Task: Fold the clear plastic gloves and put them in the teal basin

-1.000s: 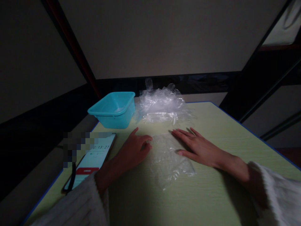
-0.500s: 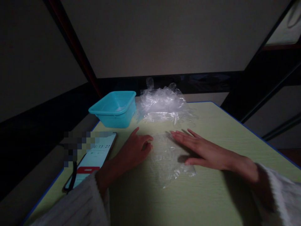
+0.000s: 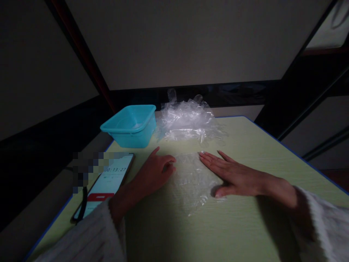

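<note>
- Clear plastic film (image 3: 191,185), one piece, lying flat and wrinkled around the middle of the table (image 3: 261,145), between the two hands and well in from the left and right edges.
- Two hands at work, well apart from each other: the left hand (image 3: 155,173) at the film's left edge, thumb and forefinger curled nearly together; can't tell whether they pinch the plastic.
- Over on the other side, the right hand (image 3: 236,177) is spread palm down, fingertips on the film's upper right part, thumb out wide near its lower right corner.
- One heap of clear plastic gloves (image 3: 188,120) at the far edge, too tangled to count.
- One blue basin (image 3: 133,138) at the far left corner, just beside the heap, something pale and unclear inside.
- One phone (image 3: 109,182) along the left edge, timer reading 00:13:27.
- And there's the change! Half a second ago the right thumb hovered above its shadow; now it's lower, down by the film's corner. Left hand, basin, heap and phone hold their places.
</note>
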A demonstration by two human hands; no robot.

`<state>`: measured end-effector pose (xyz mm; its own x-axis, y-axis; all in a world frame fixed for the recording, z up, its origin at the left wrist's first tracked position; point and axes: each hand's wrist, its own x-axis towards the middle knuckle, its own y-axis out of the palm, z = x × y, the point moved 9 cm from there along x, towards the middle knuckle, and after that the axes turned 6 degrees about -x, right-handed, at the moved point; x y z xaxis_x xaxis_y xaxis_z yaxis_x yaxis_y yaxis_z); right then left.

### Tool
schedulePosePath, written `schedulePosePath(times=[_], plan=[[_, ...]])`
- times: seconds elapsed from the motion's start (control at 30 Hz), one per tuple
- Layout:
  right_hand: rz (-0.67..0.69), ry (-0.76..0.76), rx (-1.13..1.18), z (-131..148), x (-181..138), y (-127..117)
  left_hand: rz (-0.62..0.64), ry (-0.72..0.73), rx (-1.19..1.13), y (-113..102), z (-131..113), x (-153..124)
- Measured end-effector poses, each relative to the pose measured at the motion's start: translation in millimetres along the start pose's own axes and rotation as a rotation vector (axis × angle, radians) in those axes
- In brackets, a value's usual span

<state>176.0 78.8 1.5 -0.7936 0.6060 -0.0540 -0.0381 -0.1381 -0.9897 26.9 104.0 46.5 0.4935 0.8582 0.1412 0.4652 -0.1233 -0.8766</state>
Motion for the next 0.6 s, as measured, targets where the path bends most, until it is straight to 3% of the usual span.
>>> schedulePosePath(times=[0.3,0.47,0.6], plan=[[-0.049,0.002,-0.012,-2.6,-2.9,-2.0,0.007,0.021,0.029,1.6,-1.0,-0.1],[-0.085,-0.018,0.002,12.2,2.1,-10.2,-0.016,0.042,0.071,2.1,-0.9,-2.1],[-0.040,-0.019,-0.016,20.2,6.6,-6.4,-0.008,0.040,0.098,2.9,-0.7,-1.9]])
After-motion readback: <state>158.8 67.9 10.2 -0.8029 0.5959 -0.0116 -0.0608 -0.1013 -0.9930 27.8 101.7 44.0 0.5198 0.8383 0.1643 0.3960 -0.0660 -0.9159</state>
